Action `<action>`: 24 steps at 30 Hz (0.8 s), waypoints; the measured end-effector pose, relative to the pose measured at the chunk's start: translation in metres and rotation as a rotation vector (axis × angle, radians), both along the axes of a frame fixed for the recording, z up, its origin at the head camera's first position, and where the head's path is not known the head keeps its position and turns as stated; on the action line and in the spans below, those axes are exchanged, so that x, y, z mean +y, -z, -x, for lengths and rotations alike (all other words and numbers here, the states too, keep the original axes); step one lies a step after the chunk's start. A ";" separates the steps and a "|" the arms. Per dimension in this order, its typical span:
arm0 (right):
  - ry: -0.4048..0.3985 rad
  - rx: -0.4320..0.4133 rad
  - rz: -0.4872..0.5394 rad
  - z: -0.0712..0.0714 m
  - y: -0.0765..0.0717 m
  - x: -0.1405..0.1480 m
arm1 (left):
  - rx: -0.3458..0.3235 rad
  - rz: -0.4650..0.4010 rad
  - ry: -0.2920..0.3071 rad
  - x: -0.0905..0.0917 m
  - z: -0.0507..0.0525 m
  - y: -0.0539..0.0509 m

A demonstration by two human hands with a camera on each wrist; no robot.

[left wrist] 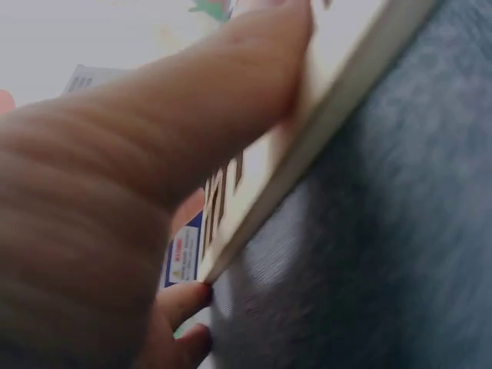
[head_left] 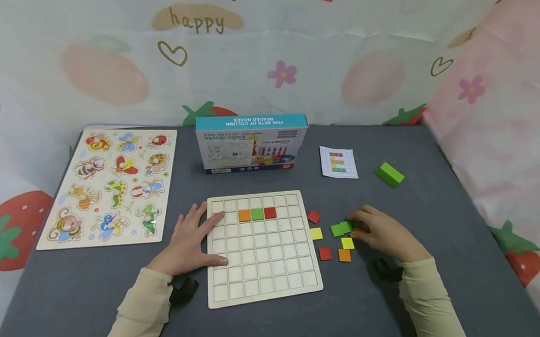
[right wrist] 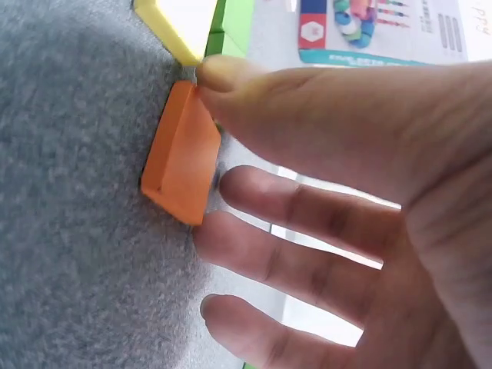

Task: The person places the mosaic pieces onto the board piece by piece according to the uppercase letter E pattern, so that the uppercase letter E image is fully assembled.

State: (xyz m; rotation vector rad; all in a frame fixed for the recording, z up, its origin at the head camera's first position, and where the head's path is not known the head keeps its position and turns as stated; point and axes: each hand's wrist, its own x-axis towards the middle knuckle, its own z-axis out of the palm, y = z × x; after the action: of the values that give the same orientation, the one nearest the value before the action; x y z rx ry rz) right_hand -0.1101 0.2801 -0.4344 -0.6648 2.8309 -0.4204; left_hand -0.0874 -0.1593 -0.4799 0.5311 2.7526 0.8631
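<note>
My left hand (head_left: 189,244) rests at the left side of a wooden grid board (head_left: 264,281), thumb and index finger on its surface and the other fingers spread beyond its edge. An orange tile (head_left: 244,215), a green tile (head_left: 257,214) and a red tile (head_left: 270,213) lie in a row on the board. To the right of it, my right hand (head_left: 385,233) is down among loose tiles. Its thumb and fingertips are around an orange tile (right wrist: 181,154), beside a yellow tile (right wrist: 181,27); the index finger is hidden in the right wrist view.
More red, yellow, green and orange tiles (head_left: 325,253) lie beside the board. Behind them are a printed pattern card (head_left: 349,162) and a green block (head_left: 390,174). A toy box (head_left: 252,144) stands at the back; an insect puzzle board (head_left: 131,201) lies on the left.
</note>
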 end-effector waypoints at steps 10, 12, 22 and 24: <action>0.017 0.014 -0.016 0.004 0.005 -0.002 | -0.018 0.019 -0.037 0.007 0.000 0.007; 0.026 0.015 -0.027 0.005 0.006 -0.002 | -0.019 0.020 -0.033 0.007 0.002 0.006; -0.018 0.039 0.000 0.008 0.007 -0.006 | -0.004 0.042 -0.011 0.004 0.007 0.004; -0.008 0.034 -0.005 0.009 0.005 -0.007 | 0.004 0.040 -0.006 0.004 0.007 0.004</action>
State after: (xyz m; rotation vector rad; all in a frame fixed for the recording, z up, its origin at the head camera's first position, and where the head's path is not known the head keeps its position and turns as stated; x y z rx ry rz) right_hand -0.1186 0.2735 -0.4392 -0.6885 2.8597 -0.4036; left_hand -0.0940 -0.1558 -0.4843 0.5179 2.7699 0.8068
